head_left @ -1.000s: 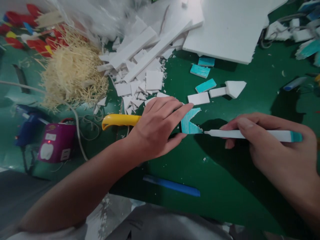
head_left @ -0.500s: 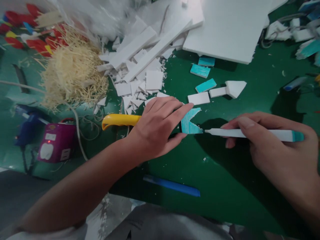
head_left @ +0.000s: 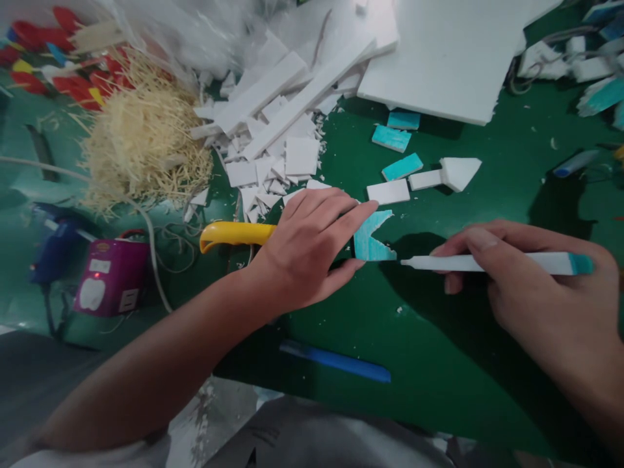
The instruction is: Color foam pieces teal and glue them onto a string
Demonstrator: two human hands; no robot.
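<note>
My left hand (head_left: pixel 316 250) is closed on a notched foam piece (head_left: pixel 373 240) whose visible face is coloured turquoise. The hand covers the piece's left part. In my right hand (head_left: pixel 531 279) lies a white marker (head_left: pixel 458 262) with a turquoise end, held like a pen. Its tip points left, at the lower prong of the foam piece, with a small gap between them. Under my left wrist a yellow handle (head_left: pixel 236 234) sticks out to the left; the rest of that tool is hidden. Just beyond are a turquoise foam block (head_left: pixel 402 167) and a white one (head_left: pixel 389 192).
White foam offcuts (head_left: pixel 273 143) lie heaped beyond my left hand, near a large foam sheet (head_left: pixel 439 65). At left are wood shavings (head_left: pixel 146 136), a purple box (head_left: pixel 112 276) with a red light, and a cable. A blue pen-like object (head_left: pixel 336 361) lies near the table edge.
The marker tip has drawn back slightly from the foam piece's lower prong. My left hand and the foam piece stay in place.
</note>
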